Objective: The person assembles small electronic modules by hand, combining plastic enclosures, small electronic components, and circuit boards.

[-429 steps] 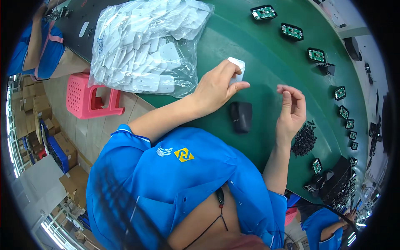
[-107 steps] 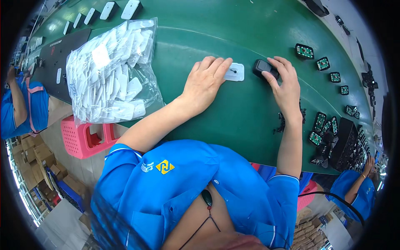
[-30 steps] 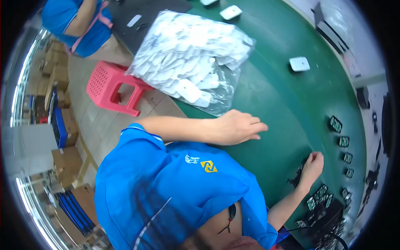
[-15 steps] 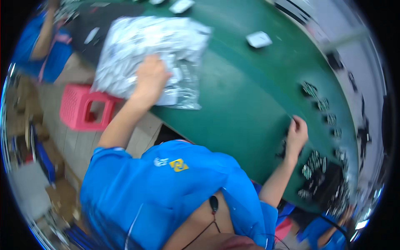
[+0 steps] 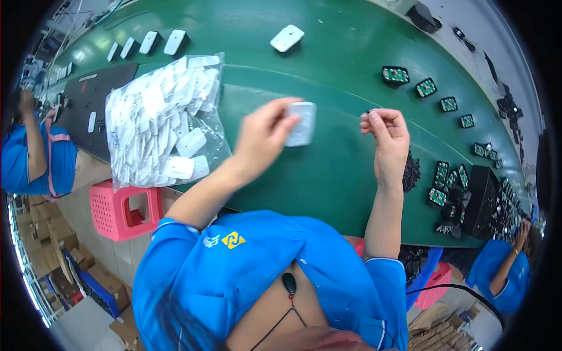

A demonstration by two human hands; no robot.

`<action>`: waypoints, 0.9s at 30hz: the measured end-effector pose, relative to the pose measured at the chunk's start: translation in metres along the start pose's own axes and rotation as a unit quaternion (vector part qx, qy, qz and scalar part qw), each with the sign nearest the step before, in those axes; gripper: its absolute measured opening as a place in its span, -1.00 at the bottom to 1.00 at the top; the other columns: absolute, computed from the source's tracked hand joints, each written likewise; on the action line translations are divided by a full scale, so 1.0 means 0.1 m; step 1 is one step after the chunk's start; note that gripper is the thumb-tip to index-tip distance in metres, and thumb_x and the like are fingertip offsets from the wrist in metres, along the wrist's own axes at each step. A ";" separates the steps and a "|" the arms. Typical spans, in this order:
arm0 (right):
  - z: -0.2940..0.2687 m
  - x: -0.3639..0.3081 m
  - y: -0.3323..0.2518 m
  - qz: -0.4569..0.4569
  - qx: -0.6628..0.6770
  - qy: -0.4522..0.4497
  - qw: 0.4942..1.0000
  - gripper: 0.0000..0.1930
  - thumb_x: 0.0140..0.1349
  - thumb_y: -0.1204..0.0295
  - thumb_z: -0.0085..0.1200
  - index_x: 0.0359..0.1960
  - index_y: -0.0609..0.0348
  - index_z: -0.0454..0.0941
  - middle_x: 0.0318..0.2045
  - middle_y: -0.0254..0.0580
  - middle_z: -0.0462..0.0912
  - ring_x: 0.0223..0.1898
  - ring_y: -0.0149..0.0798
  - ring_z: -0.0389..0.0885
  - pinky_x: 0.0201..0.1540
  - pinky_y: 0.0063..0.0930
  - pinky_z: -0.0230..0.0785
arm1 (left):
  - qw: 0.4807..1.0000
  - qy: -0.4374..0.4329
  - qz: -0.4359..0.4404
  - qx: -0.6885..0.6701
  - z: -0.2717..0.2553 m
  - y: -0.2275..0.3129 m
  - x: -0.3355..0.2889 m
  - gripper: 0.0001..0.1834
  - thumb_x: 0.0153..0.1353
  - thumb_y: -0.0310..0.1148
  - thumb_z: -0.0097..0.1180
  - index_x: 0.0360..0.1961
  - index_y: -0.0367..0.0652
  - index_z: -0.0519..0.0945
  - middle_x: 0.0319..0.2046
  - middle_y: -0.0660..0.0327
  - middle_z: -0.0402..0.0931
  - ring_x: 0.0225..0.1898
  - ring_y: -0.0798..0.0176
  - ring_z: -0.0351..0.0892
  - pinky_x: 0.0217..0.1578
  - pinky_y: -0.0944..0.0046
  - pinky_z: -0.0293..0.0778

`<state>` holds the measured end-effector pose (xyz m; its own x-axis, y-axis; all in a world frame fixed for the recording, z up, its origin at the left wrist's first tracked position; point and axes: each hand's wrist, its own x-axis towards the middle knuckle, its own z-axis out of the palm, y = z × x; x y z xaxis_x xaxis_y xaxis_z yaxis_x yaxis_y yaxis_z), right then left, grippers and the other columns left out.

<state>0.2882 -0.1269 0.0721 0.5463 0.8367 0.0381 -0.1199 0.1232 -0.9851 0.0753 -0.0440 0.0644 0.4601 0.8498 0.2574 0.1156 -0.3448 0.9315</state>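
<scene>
Presently, through the head view, I watch the left hand (image 5: 262, 139) pinch a white, rounded-rectangular plastic cover (image 5: 301, 126) over the green tabletop (image 5: 328, 184), while the right hand (image 5: 389, 140) pinches a tiny black part (image 5: 368, 111) between thumb and fingertips. Judging by their white tops, the black box-shaped cases (image 5: 175, 42) at upper left look finished; the open black cases with green circuit boards (image 5: 396, 75) at right seem left to close.

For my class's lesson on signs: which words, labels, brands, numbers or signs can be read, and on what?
No words legible.
Blue shirt: yellow diamond emblem; small white print, too small to read.
Black mat: red mark, pale lettering, too small to read.
White plate in left hand: none readable.
</scene>
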 end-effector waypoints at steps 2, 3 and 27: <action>0.14 -0.02 0.03 0.030 0.055 -0.033 0.997 -0.88 0.25 0.50 0.11 -0.25 0.30 0.50 -0.39 -0.23 0.59 -0.39 -0.46 0.51 -0.28 -0.62 0.38 | 0.994 -0.031 -0.059 -0.089 0.29 0.00 0.11 -0.48 0.20 -0.52 0.10 0.20 -0.09 0.34 -0.58 0.22 0.41 -0.57 0.40 0.38 -0.48 0.32 0.40; 0.15 -0.05 0.08 0.037 0.050 -0.044 0.997 -0.88 0.25 0.50 0.11 -0.25 0.29 0.51 -0.38 -0.24 0.58 -0.36 -0.46 0.51 -0.26 -0.62 0.38 | 0.991 -0.032 -0.069 -0.107 0.41 -0.02 0.11 -0.52 0.20 -0.54 0.09 0.17 -0.06 0.40 -0.57 0.24 0.40 -0.56 0.41 0.37 -0.48 0.34 0.38; 0.22 -0.14 0.31 -0.106 -0.202 -0.041 0.973 -0.93 0.16 0.55 0.17 -0.35 0.27 0.55 -0.37 -0.26 0.49 -0.41 -0.46 0.40 -0.39 -0.63 0.25 | 0.939 -0.127 -0.163 -0.274 0.39 -0.20 0.06 -0.76 0.31 -0.50 -0.03 -0.01 -0.28 0.43 -0.08 0.16 0.42 -0.15 0.38 0.50 -0.11 0.38 0.46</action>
<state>0.2590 -0.1228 0.0448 0.4531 0.8572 0.2448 0.3334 0.0917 -0.9383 0.1102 -0.0481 0.0370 0.6819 0.7280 -0.0702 -0.1511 0.2342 0.9604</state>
